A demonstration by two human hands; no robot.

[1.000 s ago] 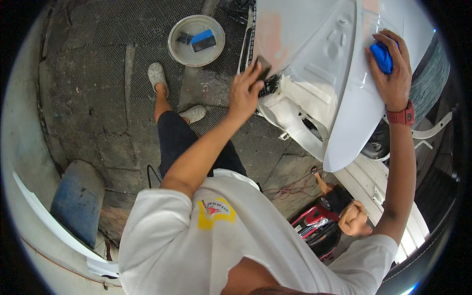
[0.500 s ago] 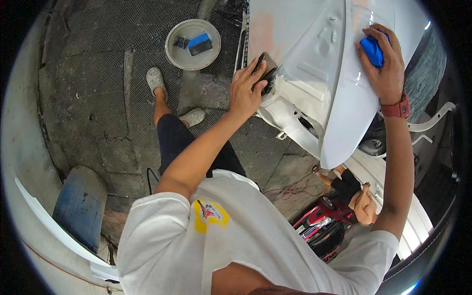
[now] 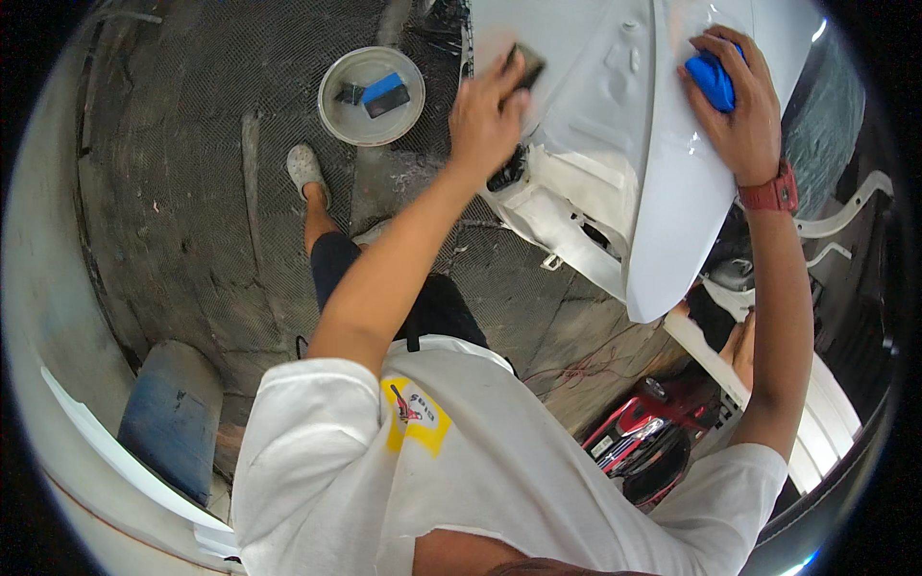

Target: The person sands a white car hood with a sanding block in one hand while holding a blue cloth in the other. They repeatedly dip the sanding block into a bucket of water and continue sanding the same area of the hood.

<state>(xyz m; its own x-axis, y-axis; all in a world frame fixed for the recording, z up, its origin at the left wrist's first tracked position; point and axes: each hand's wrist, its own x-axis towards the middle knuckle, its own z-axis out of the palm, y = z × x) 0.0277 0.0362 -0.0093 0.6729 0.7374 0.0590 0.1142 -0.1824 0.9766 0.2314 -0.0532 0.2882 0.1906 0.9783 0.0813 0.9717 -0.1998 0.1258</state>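
Note:
A car body panel (image 3: pixel 677 202), white-grey with faint pinkish patches, stretches away at the upper right. On its left part my left hand (image 3: pixel 485 125), slightly blurred, grips a dark sanding block (image 3: pixel 527 67) against the surface. My right hand (image 3: pixel 747 106) is closed round a bright blue, soft-looking wad (image 3: pixel 711 81), a sponge or cloth, and rests on the panel's right side. A red watch (image 3: pixel 771 190) is on that wrist. Left of the panel, a round whitish basin (image 3: pixel 327 113) stands on the floor with a blue-and-black block (image 3: pixel 387 96) and a smaller dark piece inside.
A blue drum (image 3: pixel 171 422) stands by the wall at the lower left. At the lower right are a red motorcycle (image 3: pixel 639 432) and a person (image 3: pixel 741 346) partly hidden by my right arm. A curved white metal part (image 3: pixel 845 211) juts out beyond my right wrist.
My left hand has slid the sanding block farther up the panel. My right hand keeps its hold on the blue wad. The person behind has shifted and is now mostly hidden.

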